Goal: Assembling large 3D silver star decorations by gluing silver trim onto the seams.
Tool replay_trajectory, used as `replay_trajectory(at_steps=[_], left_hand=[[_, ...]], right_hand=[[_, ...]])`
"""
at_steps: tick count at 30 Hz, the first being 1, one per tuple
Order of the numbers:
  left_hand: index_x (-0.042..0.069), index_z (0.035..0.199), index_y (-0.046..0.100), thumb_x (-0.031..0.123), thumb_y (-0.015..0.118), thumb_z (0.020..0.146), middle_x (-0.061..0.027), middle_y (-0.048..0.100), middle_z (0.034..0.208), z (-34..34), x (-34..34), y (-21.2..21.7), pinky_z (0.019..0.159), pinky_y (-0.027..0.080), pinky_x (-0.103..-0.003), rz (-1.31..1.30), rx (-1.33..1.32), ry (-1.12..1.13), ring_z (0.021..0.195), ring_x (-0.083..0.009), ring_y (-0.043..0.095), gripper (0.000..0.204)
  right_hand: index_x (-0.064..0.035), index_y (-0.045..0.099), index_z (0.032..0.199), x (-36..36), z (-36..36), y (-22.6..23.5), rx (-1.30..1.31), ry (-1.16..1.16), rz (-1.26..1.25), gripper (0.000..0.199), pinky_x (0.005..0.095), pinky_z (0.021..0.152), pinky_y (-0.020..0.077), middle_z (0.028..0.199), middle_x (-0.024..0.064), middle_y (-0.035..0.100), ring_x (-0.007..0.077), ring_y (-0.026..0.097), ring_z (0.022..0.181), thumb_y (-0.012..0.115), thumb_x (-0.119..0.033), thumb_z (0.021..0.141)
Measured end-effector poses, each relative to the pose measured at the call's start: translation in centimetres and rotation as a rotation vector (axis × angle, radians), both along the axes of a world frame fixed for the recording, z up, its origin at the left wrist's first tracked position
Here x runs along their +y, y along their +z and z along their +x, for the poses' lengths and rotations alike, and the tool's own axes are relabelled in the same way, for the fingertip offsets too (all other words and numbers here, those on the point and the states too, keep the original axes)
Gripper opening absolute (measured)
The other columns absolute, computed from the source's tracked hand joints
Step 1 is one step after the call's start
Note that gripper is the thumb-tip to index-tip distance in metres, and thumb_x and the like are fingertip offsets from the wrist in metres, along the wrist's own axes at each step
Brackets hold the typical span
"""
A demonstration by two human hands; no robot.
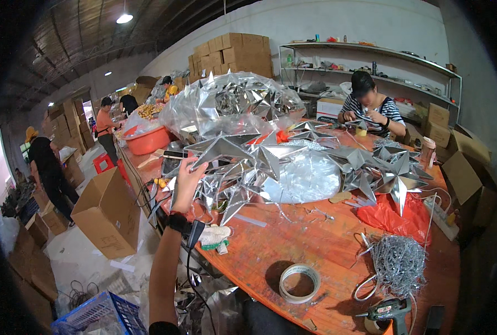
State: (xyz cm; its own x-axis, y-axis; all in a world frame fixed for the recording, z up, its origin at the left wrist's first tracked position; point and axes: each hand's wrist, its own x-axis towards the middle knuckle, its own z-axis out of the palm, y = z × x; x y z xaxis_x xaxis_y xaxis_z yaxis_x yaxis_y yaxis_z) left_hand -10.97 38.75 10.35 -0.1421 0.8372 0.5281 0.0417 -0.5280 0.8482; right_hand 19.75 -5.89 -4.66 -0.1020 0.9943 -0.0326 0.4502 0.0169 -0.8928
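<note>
My left hand is raised over the left edge of the orange table, a black band on its wrist. Its fingers close on the lower edge of a large silver foil star, held up above a heap of similar silver stars. More stars lie to the right on the table. A big clear plastic bag full of stars stands behind the heap. My right hand does not appear in the picture.
On the near table lie a tape roll, a bundle of silver wire, a glue gun and a red bag. A person in a striped top works opposite. An open cardboard box and blue crate sit on the floor at left.
</note>
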Motion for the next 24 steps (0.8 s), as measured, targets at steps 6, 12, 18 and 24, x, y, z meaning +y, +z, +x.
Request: replay_trajectory(at_steps=[6,12,18,24], left_hand=[[0.005,0.121,0.04,0.02,0.069,0.077,-0.016,0.051,0.109,-2.6,-2.4,-0.8,0.083,0.042,-0.031,0.124,0.358,0.336,0.102,-0.0226,0.049,0.055],[0.005,0.112,0.05,0.02,0.06,0.083,-0.008,0.055,0.107,-9.6,-14.7,-9.2,0.074,0.046,-0.031,0.008,0.651,0.468,0.096,-0.0197,0.053,0.034],[0.002,0.093,0.057,0.02,0.058,0.079,-0.0171,0.061,0.089,-19.6,-25.5,-30.1,0.074,0.044,-0.041,-0.616,0.947,0.492,0.085,-0.0322,0.057,0.022],[0.004,0.089,0.06,0.03,0.059,0.076,-0.018,0.062,0.081,-25.8,-34.1,-46.4,0.07,0.046,-0.045,-1.012,1.008,0.403,0.077,-0.0373,0.058,0.029]], right_hand=[[-0.0008,0.06,0.086,0.4,0.1,1.5,0.032,0.005,0.006,0.007,0.0299,0.058,0.0474,0.078,0.0143,0.061,0.0275,0.063,0.071,0.056,-0.005,0.083],[-0.0024,0.06,0.087,1.0,2.4,-3.2,-0.094,-0.164,0.131,0.006,0.0321,0.064,0.046,0.077,0.0124,0.061,0.0233,0.059,0.069,0.055,-0.006,0.084],[0.0024,0.052,0.115,-0.7,8.0,-14.4,-0.687,-0.178,0.31,0.035,0.0314,0.076,0.0462,0.103,0.0144,0.061,0.0266,0.059,0.088,0.048,-0.023,0.092],[0.0031,0.049,0.118,-1.6,11.3,-20.7,-0.166,0.012,-0.082,0.03,0.0288,0.072,0.0452,0.096,0.0079,0.059,0.0199,0.056,0.081,0.041,-0.013,0.094]])
